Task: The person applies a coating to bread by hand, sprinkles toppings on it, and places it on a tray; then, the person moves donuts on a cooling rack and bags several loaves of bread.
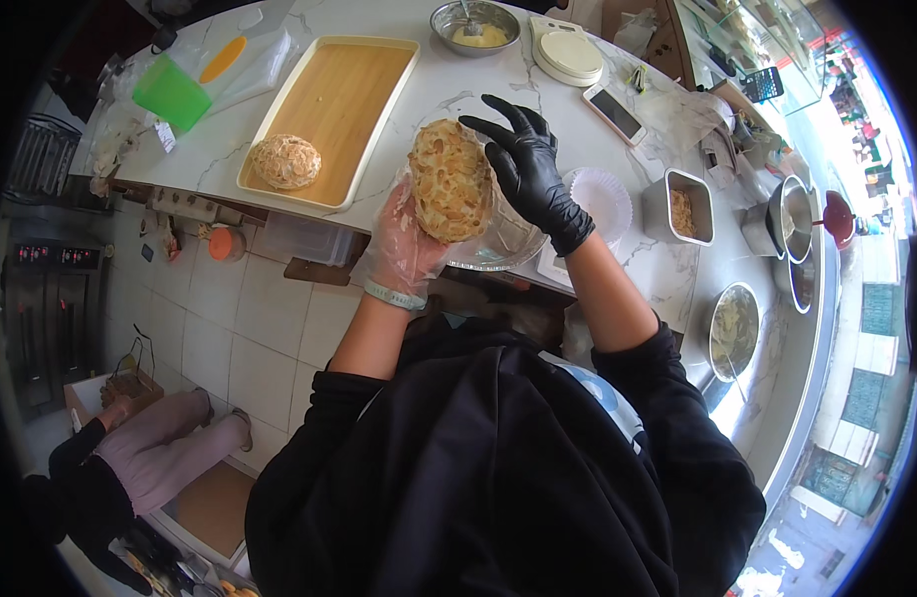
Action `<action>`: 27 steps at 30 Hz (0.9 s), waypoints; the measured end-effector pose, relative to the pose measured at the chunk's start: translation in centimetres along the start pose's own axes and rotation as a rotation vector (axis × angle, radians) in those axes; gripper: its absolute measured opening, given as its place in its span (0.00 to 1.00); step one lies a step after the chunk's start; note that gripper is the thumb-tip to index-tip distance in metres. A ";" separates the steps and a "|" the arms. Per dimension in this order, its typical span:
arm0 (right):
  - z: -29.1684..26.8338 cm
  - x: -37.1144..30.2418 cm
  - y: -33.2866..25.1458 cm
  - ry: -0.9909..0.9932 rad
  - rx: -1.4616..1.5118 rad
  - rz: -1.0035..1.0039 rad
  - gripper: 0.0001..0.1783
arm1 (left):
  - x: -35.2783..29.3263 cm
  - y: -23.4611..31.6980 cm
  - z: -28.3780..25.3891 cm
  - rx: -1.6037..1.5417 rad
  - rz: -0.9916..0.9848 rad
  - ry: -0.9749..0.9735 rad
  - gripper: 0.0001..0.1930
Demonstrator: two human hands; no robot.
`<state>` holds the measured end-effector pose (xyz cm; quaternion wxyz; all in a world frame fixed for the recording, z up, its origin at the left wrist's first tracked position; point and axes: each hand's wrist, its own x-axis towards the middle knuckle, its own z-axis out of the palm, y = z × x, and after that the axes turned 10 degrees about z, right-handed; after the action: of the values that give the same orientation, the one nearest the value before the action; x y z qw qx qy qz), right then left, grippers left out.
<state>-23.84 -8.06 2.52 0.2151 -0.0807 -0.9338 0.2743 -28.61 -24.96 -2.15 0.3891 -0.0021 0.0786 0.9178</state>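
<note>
My left hand (391, 237), in a clear plastic glove, holds up an oval bread bun (451, 184) covered in toasted almond flakes. The palm and fingers support it from below and the left. Right beside it, my right hand (526, 164) wears a black glove, its fingers spread and holding nothing. Whether a fingertip brushes the bun's edge I cannot tell. Under the bun is a shiny round pan (508, 249), partly hidden by the bun and hands. A similar flake-covered bun (286, 162) lies at the near end of a wood-coloured tray (354, 85).
At the back are a metal bowl (449, 22) of yellow cream and a white kitchen scale (570, 55). A phone (615, 113), white paper liners (600, 204) and a square tin of flakes (649, 214) stand right. A green container (172, 95) is left. Someone (150, 443) bends at lower left.
</note>
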 end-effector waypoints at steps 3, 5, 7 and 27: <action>0.3 0.0 -0.1 -0.021 -0.038 -0.025 0.20 | 0.0 0.0 0.0 0.030 -0.004 0.015 0.23; 0.2 0.1 -0.1 0.006 -0.043 -0.022 0.21 | 0.0 0.0 0.0 0.051 0.003 0.023 0.23; 0.0 0.1 -0.2 0.032 -0.047 -0.018 0.21 | 0.2 0.0 -0.2 0.049 0.007 0.020 0.23; -0.1 -0.5 0.6 -0.006 0.018 0.013 0.21 | 0.6 0.1 -0.1 -0.019 -0.017 -0.035 0.23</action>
<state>-23.33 -7.59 2.12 0.2110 -0.0839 -0.9315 0.2841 -29.09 -24.58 -2.24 0.3981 0.0095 0.0629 0.9151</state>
